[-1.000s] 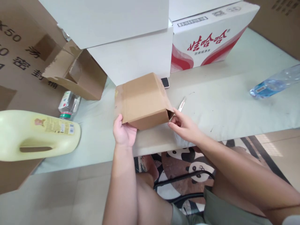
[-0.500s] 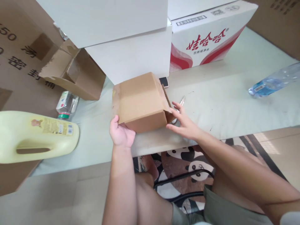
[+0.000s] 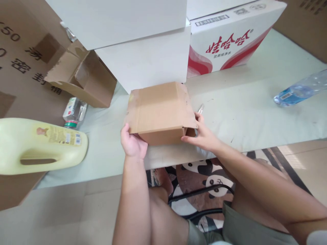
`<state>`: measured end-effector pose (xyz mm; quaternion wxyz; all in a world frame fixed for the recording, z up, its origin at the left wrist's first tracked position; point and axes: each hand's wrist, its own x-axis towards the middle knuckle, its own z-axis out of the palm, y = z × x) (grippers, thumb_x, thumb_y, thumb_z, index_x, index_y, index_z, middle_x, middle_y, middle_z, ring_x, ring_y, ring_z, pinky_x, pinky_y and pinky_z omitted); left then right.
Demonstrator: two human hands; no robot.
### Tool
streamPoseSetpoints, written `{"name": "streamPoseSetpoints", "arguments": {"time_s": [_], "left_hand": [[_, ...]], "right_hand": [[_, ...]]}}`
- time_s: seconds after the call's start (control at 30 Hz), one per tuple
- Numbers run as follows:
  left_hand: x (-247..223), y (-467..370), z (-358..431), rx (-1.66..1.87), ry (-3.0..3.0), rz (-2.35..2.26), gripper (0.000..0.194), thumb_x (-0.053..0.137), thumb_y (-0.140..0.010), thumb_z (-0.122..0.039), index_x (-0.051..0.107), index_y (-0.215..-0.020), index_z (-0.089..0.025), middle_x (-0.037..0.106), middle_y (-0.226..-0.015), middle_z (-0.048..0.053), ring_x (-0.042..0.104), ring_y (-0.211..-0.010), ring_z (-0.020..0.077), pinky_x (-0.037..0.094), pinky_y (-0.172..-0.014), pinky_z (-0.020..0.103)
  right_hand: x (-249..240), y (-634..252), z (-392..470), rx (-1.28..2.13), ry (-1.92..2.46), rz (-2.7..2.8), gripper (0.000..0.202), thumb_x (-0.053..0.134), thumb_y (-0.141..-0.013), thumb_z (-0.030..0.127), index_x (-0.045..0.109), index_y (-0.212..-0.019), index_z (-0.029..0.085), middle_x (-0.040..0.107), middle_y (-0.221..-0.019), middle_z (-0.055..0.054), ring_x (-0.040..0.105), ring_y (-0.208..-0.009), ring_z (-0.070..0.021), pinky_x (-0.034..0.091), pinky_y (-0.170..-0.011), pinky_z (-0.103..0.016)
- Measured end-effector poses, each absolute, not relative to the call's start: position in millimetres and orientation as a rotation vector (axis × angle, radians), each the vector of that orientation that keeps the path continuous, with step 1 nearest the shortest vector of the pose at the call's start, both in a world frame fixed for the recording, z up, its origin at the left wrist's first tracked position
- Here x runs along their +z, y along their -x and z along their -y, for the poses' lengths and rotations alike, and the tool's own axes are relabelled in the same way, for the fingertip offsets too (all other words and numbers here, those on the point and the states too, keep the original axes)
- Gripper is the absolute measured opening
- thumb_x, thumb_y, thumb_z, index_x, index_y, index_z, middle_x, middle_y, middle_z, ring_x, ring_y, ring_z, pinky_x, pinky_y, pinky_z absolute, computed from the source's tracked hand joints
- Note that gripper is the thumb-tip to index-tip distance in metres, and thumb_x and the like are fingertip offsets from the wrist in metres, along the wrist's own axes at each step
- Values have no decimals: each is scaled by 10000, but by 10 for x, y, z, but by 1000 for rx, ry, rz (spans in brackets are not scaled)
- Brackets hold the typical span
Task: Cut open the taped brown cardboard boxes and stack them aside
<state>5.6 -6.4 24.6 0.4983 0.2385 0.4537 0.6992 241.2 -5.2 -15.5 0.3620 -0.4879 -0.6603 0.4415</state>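
Table (image 3: 250, 112), pale cloth-covered, near front edge: held cardboard box (image 3: 159, 109) in clasping left hand (image 3: 134, 144), loosely grasped outturned end flap (image 3: 187, 105) with right hand (image 3: 205, 137), end partly open.

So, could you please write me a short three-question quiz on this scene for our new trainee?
1. Fill in the blank: the small bottle between the yellow jug and the open brown carton has a cap coloured ____.
2. True or false: the left hand and the right hand both touch the small brown box.
3. Which of these is farthest to the right in the view?
a) the yellow jug
b) the clear bottle with the blue label
c) the open brown carton

Key: 1. green; 2. true; 3. b
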Motion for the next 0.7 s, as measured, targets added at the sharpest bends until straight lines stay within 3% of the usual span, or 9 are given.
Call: {"name": "streamPoseSetpoints", "arguments": {"time_s": [0.07,0.13,0.23,0.3,0.37,0.53,0.7], "left_hand": [[229,-70,42,1765,-652,-1097,449,517,-840,-484,720,-1119,-197,717,-1256,95,578,-1325,268,464,-1104,376],[198,-83,21,1828,-719,-1102,451,516,-843,-478,710,-1134,-195,713,-1264,92,582,-1318,262,456,-1114,364],[122,-71,2,1864,-705,-1242,475,539,-838,-475,671,-1184,-177,669,-1342,111,570,-1333,277,438,-1138,385],[61,-37,2,1867,-672,-1446,510,580,-826,-480,636,-1216,-156,631,-1391,141,555,-1348,292,425,-1153,412],[6,6,10,1857,-726,-1632,562,638,-808,-495,610,-1247,-145,589,-1438,164,529,-1378,298,401,-1177,421],[-56,56,26,1748,-1085,-1752,688,727,-741,-623,629,-1250,-171,582,-1450,166,463,-1441,310,343,-1224,424],[-50,10,38,1676,-1223,-1729,778,704,-710,-728,653,-1239,-160,635,-1369,185,447,-1452,332,347,-1223,442]], "right_hand": [[-146,-2398,55,1071,1266,1652,654,829,-644,509,674,-1216,233,292,-1513,-131,215,-1504,-407,316,-1216,-570],[-119,-2392,58,1019,1264,1603,506,807,-669,480,699,-1090,221,398,-1440,-134,359,-1423,-377,417,-1129,-531],[-69,-2396,71,1043,1237,1526,253,721,-768,444,634,-819,212,610,-1068,-85,589,-1063,-266,504,-911,-429],[-45,-2396,85,1131,1194,1459,262,658,-834,448,575,-750,214,596,-825,-24,577,-820,-190,483,-797,-364],[-31,-2392,97,1194,1144,1369,310,611,-877,483,561,-729,216,558,-724,4,530,-713,-155,450,-726,-320],[-23,-2373,74,1250,1137,1104,442,613,-846,631,566,-686,222,553,-686,9,489,-640,-133,388,-615,-277],[-27,-2352,28,1351,1217,901,484,687,-771,628,522,-591,210,513,-615,24,451,-588,-110,342,-578,-263]]}}
